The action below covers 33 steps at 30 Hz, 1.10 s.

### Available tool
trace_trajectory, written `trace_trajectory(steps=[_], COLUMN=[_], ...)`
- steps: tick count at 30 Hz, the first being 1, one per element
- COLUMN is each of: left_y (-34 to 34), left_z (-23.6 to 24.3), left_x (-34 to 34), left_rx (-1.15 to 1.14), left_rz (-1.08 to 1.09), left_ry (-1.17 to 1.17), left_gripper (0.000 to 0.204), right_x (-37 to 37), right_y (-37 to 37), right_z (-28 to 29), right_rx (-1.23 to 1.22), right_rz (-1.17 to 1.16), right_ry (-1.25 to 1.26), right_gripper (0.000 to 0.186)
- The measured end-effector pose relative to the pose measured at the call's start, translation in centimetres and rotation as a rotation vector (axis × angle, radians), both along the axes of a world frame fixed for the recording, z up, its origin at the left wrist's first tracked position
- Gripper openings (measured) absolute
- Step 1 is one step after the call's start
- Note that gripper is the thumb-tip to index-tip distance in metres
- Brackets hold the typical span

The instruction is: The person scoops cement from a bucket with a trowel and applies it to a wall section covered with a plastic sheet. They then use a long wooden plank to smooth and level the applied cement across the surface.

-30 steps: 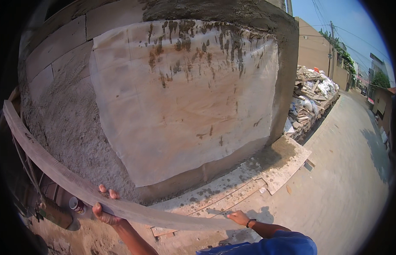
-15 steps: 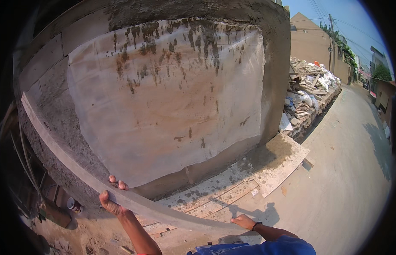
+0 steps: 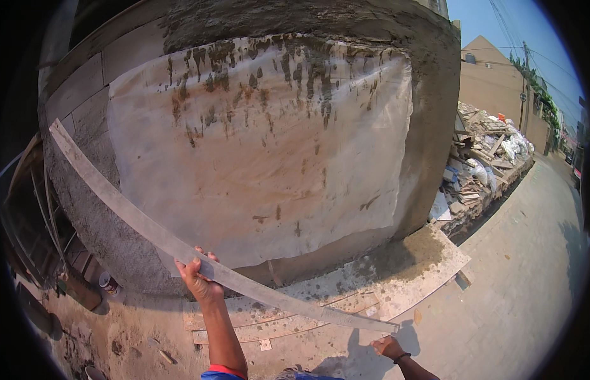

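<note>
A long pale-grey straightedge (image 3: 136, 221) slants across the wall's front, its far end high on the left and its near end low on the right. My left hand (image 3: 205, 282) grips it near the middle, thumb on the near side and fingertips over the upper edge. Just below its right end is my right hand (image 3: 387, 348), fingers curled closed and apart from the bar; nothing shows in them. Behind the bar, a whitish plastic sheet (image 3: 263, 177) with dark mortar splashes covers much of the wall (image 3: 428, 126).
Mortar-spotted boards (image 3: 422, 272) lie along the wall's foot. A rubble heap (image 3: 485, 164) with planks and bags stands at the right beside the concrete lane (image 3: 517, 253). At the left are a can (image 3: 109, 283) and a brownish container (image 3: 79, 288).
My right hand has come off the straightedge's right end. My left hand still holds the bar, which sits differently in view as the head view has shifted.
</note>
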<state>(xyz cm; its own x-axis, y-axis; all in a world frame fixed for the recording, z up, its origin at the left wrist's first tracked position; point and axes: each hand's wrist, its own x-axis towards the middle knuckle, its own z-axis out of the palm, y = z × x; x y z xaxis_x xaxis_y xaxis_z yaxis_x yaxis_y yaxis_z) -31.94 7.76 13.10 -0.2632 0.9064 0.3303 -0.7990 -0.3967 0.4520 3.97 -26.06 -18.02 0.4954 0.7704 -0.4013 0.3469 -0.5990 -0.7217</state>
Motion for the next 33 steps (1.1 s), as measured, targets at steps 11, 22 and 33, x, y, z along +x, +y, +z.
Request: trace_trajectory(steps=[11,22,33], left_y=[6.3,9.5,13.8], left_z=[-6.1,-4.9,-22.1], left_x=[7.9,6.4,10.6], left_rx=[-0.059,0.061,-0.650], left_rz=[-0.012,0.163,0.002], left_ry=[0.034,0.002,-0.098], left_gripper=[0.074,0.067,0.057], right_x=[-9.8,1.9,26.0], right_y=[22.6,30.6,31.2], right_z=[8.0,10.1,17.3], right_rx=[0.795,0.989,1.286], right_rz=[-0.164,-0.734,-0.515], right_ry=[1.622,1.290,0.732], right_gripper=[0.082,0.056,0.038])
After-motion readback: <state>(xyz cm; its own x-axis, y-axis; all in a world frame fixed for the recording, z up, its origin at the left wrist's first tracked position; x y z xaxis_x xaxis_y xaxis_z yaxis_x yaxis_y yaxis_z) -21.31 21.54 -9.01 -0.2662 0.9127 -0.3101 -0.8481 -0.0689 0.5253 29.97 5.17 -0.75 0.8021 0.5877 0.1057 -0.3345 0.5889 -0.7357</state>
